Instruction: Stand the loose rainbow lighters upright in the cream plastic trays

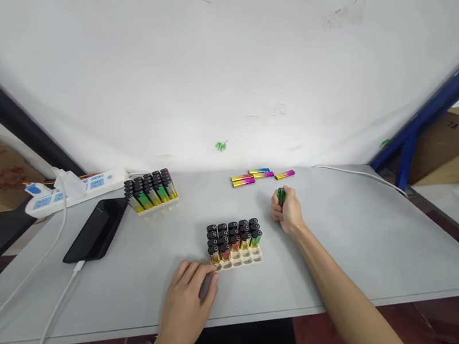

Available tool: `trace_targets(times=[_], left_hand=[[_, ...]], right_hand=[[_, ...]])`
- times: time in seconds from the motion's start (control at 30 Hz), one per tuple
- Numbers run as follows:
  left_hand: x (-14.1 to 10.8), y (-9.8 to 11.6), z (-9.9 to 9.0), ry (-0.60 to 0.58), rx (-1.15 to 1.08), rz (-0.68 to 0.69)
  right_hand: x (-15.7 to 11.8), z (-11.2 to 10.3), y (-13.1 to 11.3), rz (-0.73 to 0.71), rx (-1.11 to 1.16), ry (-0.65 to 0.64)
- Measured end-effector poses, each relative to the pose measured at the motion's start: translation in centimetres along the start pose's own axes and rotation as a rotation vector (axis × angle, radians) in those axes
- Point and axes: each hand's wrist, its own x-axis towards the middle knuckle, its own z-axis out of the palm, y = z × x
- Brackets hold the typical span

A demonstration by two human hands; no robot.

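My right hand (286,211) is closed around a green lighter (281,195), above the table right of the near tray. Only the lighter's upper end shows between thumb and fingers. My left hand (188,299) lies flat with fingers stretched out, its fingertips at the near left corner of a cream tray (236,263). That tray has rows of slots. Several upright lighters (234,242) with black tops and shiny red, gold or green bodies fill its back rows. Vacant slots show along the front and right.
A second tray of lighters (151,191) stands at the left. Several flat, shiny yellow-pink strips (243,182) lie near the wall. A black phone (97,230) with a white cable and a white power strip (78,191) are at the left. Cardboard boxes (447,142) stand far right.
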Motion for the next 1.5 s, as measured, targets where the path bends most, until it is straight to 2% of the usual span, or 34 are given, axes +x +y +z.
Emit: trace_targets(times=[0.23,0.3,0.4,0.5,0.6,0.67,0.77,0.9,1.0,1.1,1.17,1.27,1.5], left_hand=[[0.1,0.1,-0.1,-0.009,-0.002,0.003],[0.1,0.1,-0.1,-0.006,-0.001,0.000],[0.1,0.0,0.0,0.006,0.004,-0.004],[0.2,0.1,0.0,0.020,0.000,0.000],[0.3,0.2,0.0,0.029,-0.003,-0.007],[0.3,0.3,-0.1,0.023,-0.007,-0.006],[0.2,0.3,-0.2,0.006,-0.017,0.000],[0.0,0.2,-0.4,-0.024,-0.034,-0.004],[0.0,0.2,-0.4,-0.038,-0.038,-0.002],[0.0,0.2,-0.4,-0.032,-0.032,0.003],[0.0,0.2,-0.4,-0.022,-0.028,0.005],[0.1,0.2,-0.3,-0.023,-0.024,0.002],[-0.1,0.2,-0.4,-0.043,-0.029,-0.004]], right_hand=[[0.1,0.0,0.1,-0.074,-0.015,0.105],[0.5,-0.2,0.7,-0.148,-0.076,0.127],[1.1,-0.6,1.4,-0.330,-0.291,0.163],[1.1,-0.9,1.5,-0.436,-0.548,0.183],[-0.4,-0.9,0.8,-0.517,-0.741,0.264],[-2.5,-0.9,-0.1,-0.562,-0.798,0.284],[-6.7,-0.8,-1.4,-0.667,-0.793,0.220],[-12.3,0.2,-2.3,-0.829,-0.801,0.219],[-14.7,1.4,-1.5,-0.840,-0.877,0.019],[-15.1,2.3,0.4,-0.820,-0.959,-0.157],[-14.8,2.5,1.6,-0.790,-1.011,-0.206],[-14.5,2.6,2.5,-0.774,-1.132,-0.194],[-14.5,3.1,1.6,-0.838,-1.417,-0.176]])
